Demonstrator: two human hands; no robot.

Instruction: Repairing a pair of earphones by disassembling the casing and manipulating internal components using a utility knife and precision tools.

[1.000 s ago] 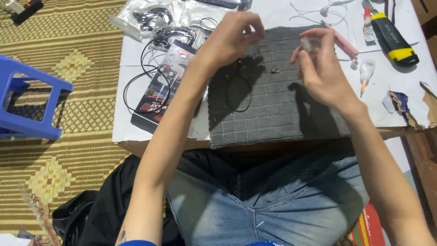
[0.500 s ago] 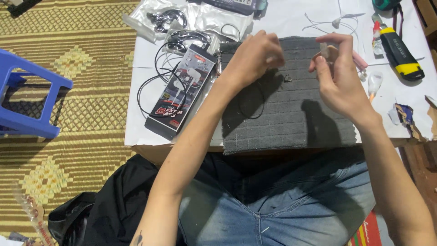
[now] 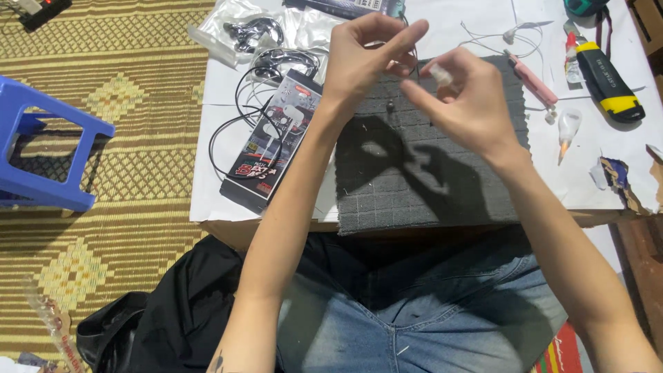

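My left hand (image 3: 362, 62) is raised above a grey gridded foam pad (image 3: 428, 193), its fingertips pinching a thin black wire (image 3: 416, 65). My right hand (image 3: 466, 107) is close beside it, thumb and fingers closed on a small white piece (image 3: 440, 74). The two hands almost touch at the fingertips. A small dark earbud part (image 3: 390, 106) shows just below them over the pad. The hands throw dark shadows on the pad.
The white tabletop (image 3: 207, 200) holds a black earphone package (image 3: 271, 148), coiled black cables (image 3: 238, 114), clear bags of earphones (image 3: 248, 31), a pink tool (image 3: 533, 81), a yellow-black utility knife (image 3: 611, 79) and a small glue tube (image 3: 566, 128). A blue stool (image 3: 41, 152) stands on the left.
Both hands have lifted off the pad and come closer together. The left hand's fingers have stretched out towards the right hand's white piece.
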